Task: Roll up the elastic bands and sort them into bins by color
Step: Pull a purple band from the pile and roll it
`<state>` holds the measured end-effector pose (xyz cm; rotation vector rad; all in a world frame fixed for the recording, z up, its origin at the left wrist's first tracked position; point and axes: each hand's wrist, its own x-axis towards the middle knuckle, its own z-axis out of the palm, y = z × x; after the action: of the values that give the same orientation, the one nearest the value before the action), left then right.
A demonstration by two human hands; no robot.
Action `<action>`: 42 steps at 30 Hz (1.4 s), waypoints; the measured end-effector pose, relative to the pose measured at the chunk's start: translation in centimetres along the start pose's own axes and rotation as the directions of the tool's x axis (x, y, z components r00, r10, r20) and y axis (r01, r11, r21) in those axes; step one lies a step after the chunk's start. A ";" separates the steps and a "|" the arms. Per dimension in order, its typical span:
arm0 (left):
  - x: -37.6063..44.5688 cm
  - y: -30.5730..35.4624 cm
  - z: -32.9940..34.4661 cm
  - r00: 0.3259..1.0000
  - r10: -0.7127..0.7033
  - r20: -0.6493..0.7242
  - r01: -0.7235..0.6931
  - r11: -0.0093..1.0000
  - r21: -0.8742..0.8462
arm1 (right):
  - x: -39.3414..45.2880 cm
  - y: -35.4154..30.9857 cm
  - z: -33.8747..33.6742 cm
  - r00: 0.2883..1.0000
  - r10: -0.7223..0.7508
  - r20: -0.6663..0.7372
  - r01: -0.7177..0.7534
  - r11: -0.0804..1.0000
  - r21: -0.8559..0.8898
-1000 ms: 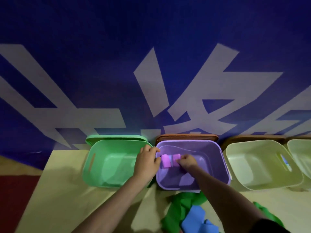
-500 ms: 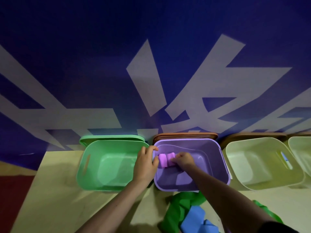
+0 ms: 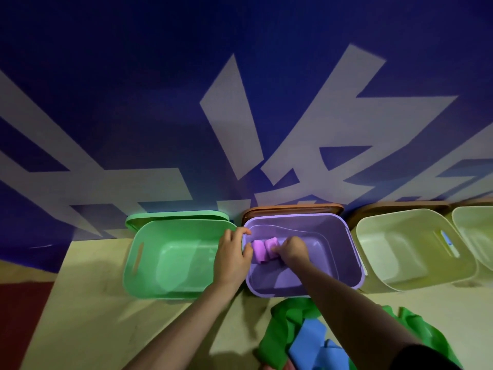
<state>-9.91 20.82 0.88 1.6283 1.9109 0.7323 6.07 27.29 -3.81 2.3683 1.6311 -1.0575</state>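
On a tan table (image 3: 88,316) against a blue wall (image 3: 133,76), the left hand (image 3: 232,259) grips the purple bin (image 3: 344,252) rim; the right hand (image 3: 293,249) pinches 2 pink rolls (image 3: 262,249), green bin (image 3: 149,252) beside.

R hand (image 3: 292,249) grips pink band rolls (image 3: 264,249) inside purple bin (image 3: 346,263); L hand (image 3: 231,256) holds bin's left rim. Green bin (image 3: 149,263) beside.

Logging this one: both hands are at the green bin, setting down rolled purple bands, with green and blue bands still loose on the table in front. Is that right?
Not quite. The head view shows the rolled purple bands going into the purple bin, not the green bin. The right hand holds them inside it, and the left hand grips its left rim. Green bands and blue bands do lie loose on the table.
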 end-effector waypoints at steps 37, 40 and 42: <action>-4.6 4.1 -2.8 0.966 0.223 -0.134 -0.237 0.966 -0.104 | -11.3 5.7 -8.0 0.943 -0.159 -0.294 0.323 0.658 0.681; -8.1 5.6 -3.1 0.944 0.327 -0.050 -0.327 0.904 -0.273 | -15.3 8.3 -7.9 0.942 -0.115 -0.315 0.324 0.550 0.770; -10.9 5.7 -2.5 0.931 0.362 0.057 -0.318 0.876 -0.364 | -17.6 10.5 -7.2 0.947 -0.114 -0.301 0.315 0.515 0.797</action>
<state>-6.04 10.61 7.10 1.7468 1.3241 1.0205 15.03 11.84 8.52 2.9396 1.7714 -2.1279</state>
